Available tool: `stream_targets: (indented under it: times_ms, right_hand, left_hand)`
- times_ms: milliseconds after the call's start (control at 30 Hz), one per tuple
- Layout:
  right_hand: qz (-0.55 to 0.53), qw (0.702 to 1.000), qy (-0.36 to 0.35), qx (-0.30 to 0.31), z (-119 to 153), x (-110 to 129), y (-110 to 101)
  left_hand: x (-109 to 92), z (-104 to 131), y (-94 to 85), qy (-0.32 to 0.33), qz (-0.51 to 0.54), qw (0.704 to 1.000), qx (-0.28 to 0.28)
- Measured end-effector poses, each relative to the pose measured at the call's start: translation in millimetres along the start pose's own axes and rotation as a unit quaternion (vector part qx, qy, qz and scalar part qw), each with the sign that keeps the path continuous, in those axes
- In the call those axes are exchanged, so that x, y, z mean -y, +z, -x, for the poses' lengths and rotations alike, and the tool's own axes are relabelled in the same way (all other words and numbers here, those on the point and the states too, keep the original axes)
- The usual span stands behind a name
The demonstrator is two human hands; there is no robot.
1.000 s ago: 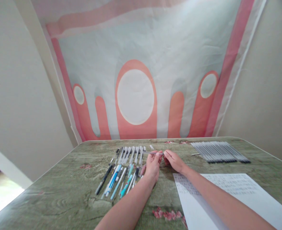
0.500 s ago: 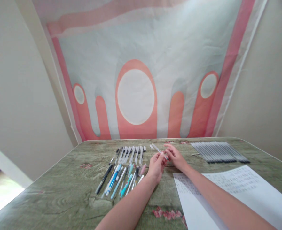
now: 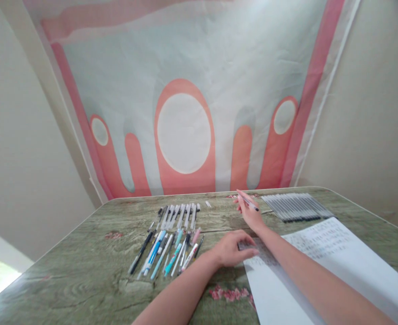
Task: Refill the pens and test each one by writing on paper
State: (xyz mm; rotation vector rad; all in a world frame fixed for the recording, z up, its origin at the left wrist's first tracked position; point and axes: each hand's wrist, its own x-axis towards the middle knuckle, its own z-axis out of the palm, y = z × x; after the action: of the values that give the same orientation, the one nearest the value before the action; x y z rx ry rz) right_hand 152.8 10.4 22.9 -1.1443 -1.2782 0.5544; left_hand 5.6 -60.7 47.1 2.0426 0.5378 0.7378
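My right hand [image 3: 251, 215] is raised over the far middle of the table, fingers closed round a slim pen [image 3: 248, 201] with a dark end. Lower down, my left hand [image 3: 235, 248] rests at the left edge of a written paper sheet [image 3: 321, 253]. Its thumb and fingers are apart, and nothing shows between them. A small white pen cap [image 3: 208, 204] lies by itself to the left of my right hand. To the right of that hand is a neat row of clear pens [image 3: 298, 207] with dark ends, laid side by side.
At the left of the table [image 3: 84, 262] lies a row of pale pen parts [image 3: 177, 216], probably caps. Nearer is a loose group of mixed pens [image 3: 158, 250], blue, teal, black and white. A patterned cloth [image 3: 185, 135] hangs behind the table's far edge.
My hands have come apart. The right has moved up and away with the pen; the left has let go and dropped to the paper's edge. The view has shifted slightly.
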Motion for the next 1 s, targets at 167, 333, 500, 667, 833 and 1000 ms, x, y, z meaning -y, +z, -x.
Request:
stream_targets:
  times_ms: [167,333,500,667,833,1000]
  right_hand:
    - [0.007,0.997,0.006,-0.074,-15.7,11.7,-19.3]
    - [0.021,0.996,-0.007,-0.089,-30.7,27.4,-39.2]
    - [0.026,0.999,0.037,0.018,-9.8,25.5,-61.8]
    - [0.041,0.989,0.122,0.077,43.1,11.4,-94.8]
    - [0.079,0.985,0.132,0.075,76.4,6.0,-124.7]
    - [0.149,0.979,0.124,0.07,84.3,4.6,-133.3]
  left_hand:
    - [-11.0,5.5,4.4,0.07,-0.1,0.991,0.058]
    - [-8.1,1.6,1.8,0.062,-0.106,0.991,0.05]
    - [3.3,-0.6,-6.8,0.084,-0.128,0.988,0.01]
    - [16.7,-0.4,-13.7,0.097,-0.154,0.983,0.001]
    - [24.2,-1.6,-14.6,0.086,-0.137,0.987,-0.01]
    - [25.0,-2.7,-14.1,0.036,-0.098,0.995,0.004]
